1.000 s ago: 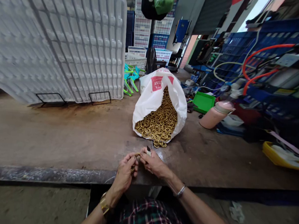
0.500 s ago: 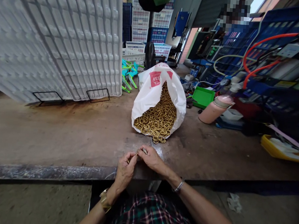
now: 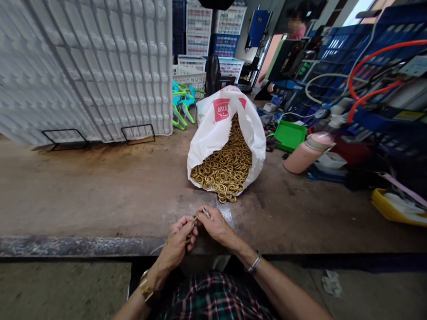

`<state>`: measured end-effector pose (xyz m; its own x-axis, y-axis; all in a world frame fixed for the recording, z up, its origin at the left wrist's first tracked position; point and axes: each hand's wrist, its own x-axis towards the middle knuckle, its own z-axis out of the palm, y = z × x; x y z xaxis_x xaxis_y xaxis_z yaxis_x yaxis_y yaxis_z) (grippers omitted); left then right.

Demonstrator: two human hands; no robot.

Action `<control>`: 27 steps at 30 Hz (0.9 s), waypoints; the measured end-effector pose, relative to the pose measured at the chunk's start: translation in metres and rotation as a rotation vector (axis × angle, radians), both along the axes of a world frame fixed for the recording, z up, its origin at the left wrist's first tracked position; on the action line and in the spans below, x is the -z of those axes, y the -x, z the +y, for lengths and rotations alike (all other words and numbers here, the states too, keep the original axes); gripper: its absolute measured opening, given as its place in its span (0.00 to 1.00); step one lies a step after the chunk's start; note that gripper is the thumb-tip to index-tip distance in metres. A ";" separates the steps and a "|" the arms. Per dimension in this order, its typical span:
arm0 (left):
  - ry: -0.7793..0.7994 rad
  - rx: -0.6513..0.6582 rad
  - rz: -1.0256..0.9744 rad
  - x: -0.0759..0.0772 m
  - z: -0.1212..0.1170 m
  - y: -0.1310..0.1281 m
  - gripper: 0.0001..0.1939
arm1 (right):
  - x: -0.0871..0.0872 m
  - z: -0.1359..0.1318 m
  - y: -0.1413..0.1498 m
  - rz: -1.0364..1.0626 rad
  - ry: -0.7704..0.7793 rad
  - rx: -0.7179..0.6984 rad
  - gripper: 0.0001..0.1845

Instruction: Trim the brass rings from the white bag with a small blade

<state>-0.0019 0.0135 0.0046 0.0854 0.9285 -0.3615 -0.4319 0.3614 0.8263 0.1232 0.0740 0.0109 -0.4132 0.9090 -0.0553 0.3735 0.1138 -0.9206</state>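
My left hand (image 3: 179, 235) is closed near the table's front edge, fingers curled around small brass rings (image 3: 188, 238), mostly hidden by the fingers. My right hand (image 3: 216, 227) is pinched shut, its fingertips meeting those of the left. A slim silver metal tool (image 3: 206, 211) pokes out above the right thumb; its exact kind is too small to make out. Just beyond both hands lies a white plastic bag (image 3: 209, 142) with red print, its mouth facing me. Many brass rings (image 3: 222, 170) fill it, and several loose rings (image 3: 227, 198) have spilled at its lip.
White ribbed plastic panels (image 3: 107, 60) lean on wire stands (image 3: 66, 139) at left. Teal and green plastic pieces (image 3: 183, 104) sit behind. A pink bottle (image 3: 305, 154), green tray (image 3: 290, 136) and yellow tray (image 3: 396, 212) stand at right. A person (image 3: 297, 32) is in the background.
My left hand has turned slightly, its lower fingers now showing with a ring among them. My right hand stays nearly in place. A person's head has shifted in the background.
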 end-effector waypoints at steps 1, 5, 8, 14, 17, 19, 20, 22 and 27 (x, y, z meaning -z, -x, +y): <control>-0.006 -0.003 -0.002 0.000 0.000 0.000 0.16 | 0.000 0.000 0.000 -0.004 0.001 -0.005 0.11; -0.032 -0.033 0.007 0.003 0.000 -0.001 0.16 | 0.000 0.000 0.000 -0.053 -0.024 -0.018 0.12; -0.020 -0.092 0.023 0.006 0.000 -0.001 0.17 | 0.003 -0.002 -0.003 -0.275 -0.142 -0.046 0.11; -0.071 -0.127 0.120 0.013 0.000 -0.003 0.17 | 0.010 -0.010 -0.006 -0.673 -0.330 -0.237 0.14; -0.079 -0.126 0.155 0.015 -0.001 -0.003 0.17 | 0.010 -0.011 -0.006 -0.710 -0.351 -0.266 0.13; -0.070 -0.116 0.176 0.015 -0.001 -0.003 0.18 | 0.010 -0.011 -0.005 -0.721 -0.356 -0.269 0.13; -0.065 -0.112 0.187 0.014 -0.001 -0.003 0.18 | 0.009 -0.011 -0.005 -0.726 -0.357 -0.268 0.13; -0.055 -0.105 0.205 0.013 -0.001 -0.003 0.19 | 0.009 -0.011 -0.005 -0.730 -0.356 -0.270 0.13; -0.055 -0.104 0.227 0.013 0.000 -0.003 0.18 | 0.004 -0.012 -0.004 -0.737 -0.317 -0.303 0.14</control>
